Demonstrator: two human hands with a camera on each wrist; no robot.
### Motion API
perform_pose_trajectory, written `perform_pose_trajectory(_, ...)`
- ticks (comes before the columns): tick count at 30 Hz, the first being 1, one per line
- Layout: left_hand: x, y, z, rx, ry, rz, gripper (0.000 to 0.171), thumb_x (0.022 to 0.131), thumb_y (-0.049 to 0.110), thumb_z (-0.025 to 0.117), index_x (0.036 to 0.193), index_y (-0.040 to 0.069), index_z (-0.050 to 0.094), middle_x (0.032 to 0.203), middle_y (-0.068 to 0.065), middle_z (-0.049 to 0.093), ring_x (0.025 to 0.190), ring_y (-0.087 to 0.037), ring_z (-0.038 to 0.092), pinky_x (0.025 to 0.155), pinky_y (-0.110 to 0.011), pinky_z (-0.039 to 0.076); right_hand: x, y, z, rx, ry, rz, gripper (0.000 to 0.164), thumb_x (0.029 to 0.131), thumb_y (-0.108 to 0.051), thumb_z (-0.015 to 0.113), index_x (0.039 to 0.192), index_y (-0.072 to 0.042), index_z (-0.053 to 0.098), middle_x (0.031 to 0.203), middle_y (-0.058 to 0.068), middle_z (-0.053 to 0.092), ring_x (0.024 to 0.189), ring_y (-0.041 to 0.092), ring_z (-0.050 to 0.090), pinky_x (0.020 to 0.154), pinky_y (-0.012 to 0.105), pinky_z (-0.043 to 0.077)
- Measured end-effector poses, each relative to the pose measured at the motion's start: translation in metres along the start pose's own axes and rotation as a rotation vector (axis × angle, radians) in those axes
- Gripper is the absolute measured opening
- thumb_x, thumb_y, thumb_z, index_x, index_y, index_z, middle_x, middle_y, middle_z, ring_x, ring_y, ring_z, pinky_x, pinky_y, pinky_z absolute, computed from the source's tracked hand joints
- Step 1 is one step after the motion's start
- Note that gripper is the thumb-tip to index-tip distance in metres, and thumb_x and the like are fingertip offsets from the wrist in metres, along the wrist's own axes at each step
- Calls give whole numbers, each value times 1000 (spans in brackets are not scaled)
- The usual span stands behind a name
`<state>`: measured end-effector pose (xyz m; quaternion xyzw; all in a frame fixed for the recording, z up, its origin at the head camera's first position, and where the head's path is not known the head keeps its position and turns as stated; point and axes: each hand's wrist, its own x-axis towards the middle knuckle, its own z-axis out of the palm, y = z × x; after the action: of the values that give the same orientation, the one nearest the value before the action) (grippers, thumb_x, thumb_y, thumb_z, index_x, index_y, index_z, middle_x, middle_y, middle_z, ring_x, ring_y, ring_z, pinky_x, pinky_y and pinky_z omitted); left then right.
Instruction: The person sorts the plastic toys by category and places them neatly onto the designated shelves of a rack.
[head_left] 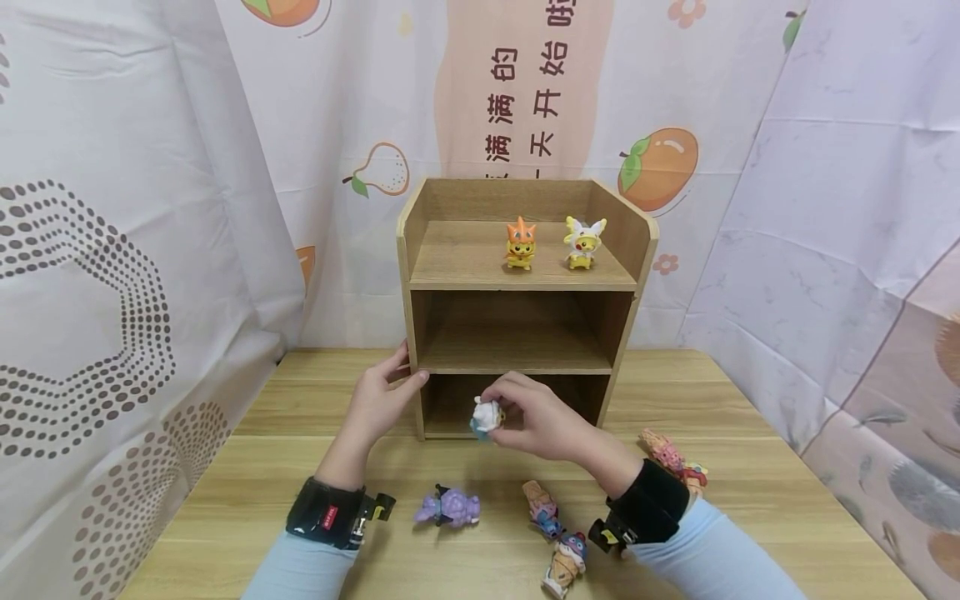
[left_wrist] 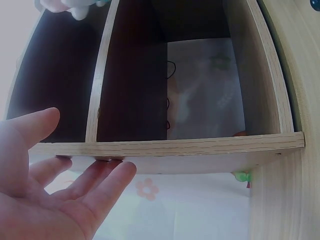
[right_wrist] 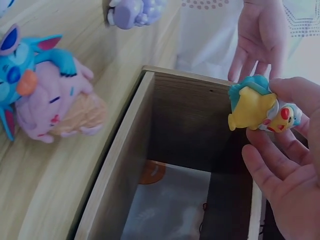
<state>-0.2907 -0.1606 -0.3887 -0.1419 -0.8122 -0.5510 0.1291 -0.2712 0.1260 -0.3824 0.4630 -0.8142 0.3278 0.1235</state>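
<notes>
My right hand (head_left: 543,417) pinches a small yellow figurine (right_wrist: 250,109) with red cheeks and a white and teal costume. It holds the figurine before the lowest compartment of a wooden shelf (head_left: 517,287), lying on its side in the right wrist view. My left hand (head_left: 377,404) rests at the shelf's left side panel (left_wrist: 165,148), its fingers fairly straight against the outer face and the thumb (left_wrist: 45,122) spread near the front edge. On the top board stand a yellow figurine in an orange hood (head_left: 520,250) and another in a white hood (head_left: 582,247).
A purple figurine (head_left: 450,507) lies on the wooden table (head_left: 255,475) before the shelf. Ice-cream-cone figurines lie nearer the right arm: a pink and blue one (head_left: 543,508), a blue-capped one (head_left: 567,560), and a pink one (head_left: 663,450) farther right. Printed curtains (head_left: 345,100) surround the table.
</notes>
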Motion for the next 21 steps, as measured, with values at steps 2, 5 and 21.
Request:
perform_pose_trajectory(2, 0, 0, 0, 2, 0, 0, 67, 96, 24, 74, 154, 7, 45, 143, -22, 56, 124, -37, 60, 94, -49, 55, 2, -1, -2, -10, 30, -24, 36, 86, -9, 81, 119, -12, 66, 114, -1, 59, 96, 11, 61, 79, 29, 58)
perform_pose_trajectory(5, 0, 0, 0, 8, 1, -2, 66, 97, 25, 73, 154, 7, 44, 144, -21, 55, 125, -37, 60, 94, -49, 55, 5, -4, -4, -11, 64, -35, 37, 86, -8, 82, 119, -11, 66, 114, -2, 59, 97, 10, 61, 78, 32, 59)
perform_pose_trajectory(21, 0, 0, -1, 10, -4, -8, 66, 97, 27, 72, 154, 8, 44, 144, -20, 56, 125, -35, 60, 94, -48, 55, 21, -17, -21, -43, 236, -70, 43, 82, -6, 86, 120, -8, 66, 117, 1, 60, 98, 14, 62, 79, 35, 60)
